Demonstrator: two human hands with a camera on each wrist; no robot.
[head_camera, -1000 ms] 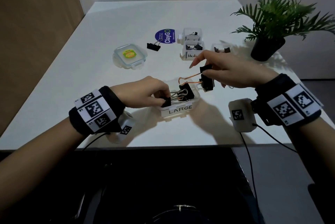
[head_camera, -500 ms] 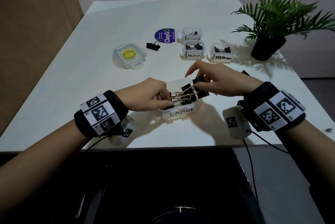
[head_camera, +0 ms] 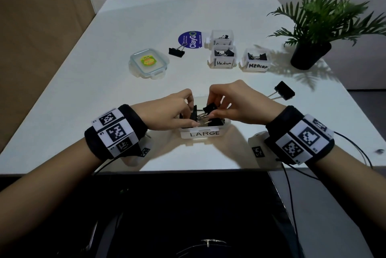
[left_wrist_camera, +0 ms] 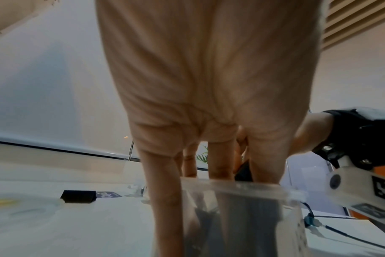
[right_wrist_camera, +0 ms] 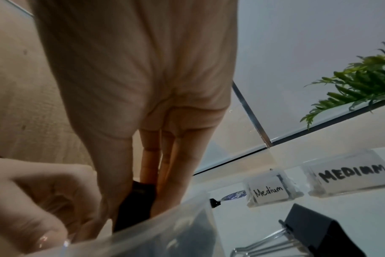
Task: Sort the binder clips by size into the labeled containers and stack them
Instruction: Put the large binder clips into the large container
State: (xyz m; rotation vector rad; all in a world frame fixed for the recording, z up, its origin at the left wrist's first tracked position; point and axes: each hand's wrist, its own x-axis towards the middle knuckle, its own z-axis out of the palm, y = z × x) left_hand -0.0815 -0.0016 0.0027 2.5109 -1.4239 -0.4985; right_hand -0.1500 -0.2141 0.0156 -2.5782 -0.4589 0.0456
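The clear LARGE container point(head_camera: 205, 133) stands near the table's front edge with several black binder clips inside. My left hand point(head_camera: 191, 114) reaches into its left side, fingers curled on a clip point(head_camera: 195, 114) standing there. My right hand point(head_camera: 213, 109) pinches another large black clip point(head_camera: 210, 108) just over the container's middle, seen as a dark clip point(right_wrist_camera: 138, 196) between thumb and fingers. In the left wrist view my fingers point(left_wrist_camera: 220, 161) dip behind the container wall point(left_wrist_camera: 242, 200). One large clip point(head_camera: 285, 90) lies loose to the right, and another clip point(head_camera: 177, 51) lies at the back.
Two Medium containers point(head_camera: 223, 63) point(head_camera: 257, 65) and a smaller container point(head_camera: 222, 37) stand behind, each holding clips. A clear lid point(head_camera: 149, 63) and a blue sticker point(head_camera: 191, 40) lie back left. A potted plant point(head_camera: 311, 55) stands at the far right.
My right hand has come down and left with its clip, from above the container's right side to just over its middle. The left hand stayed in the container.
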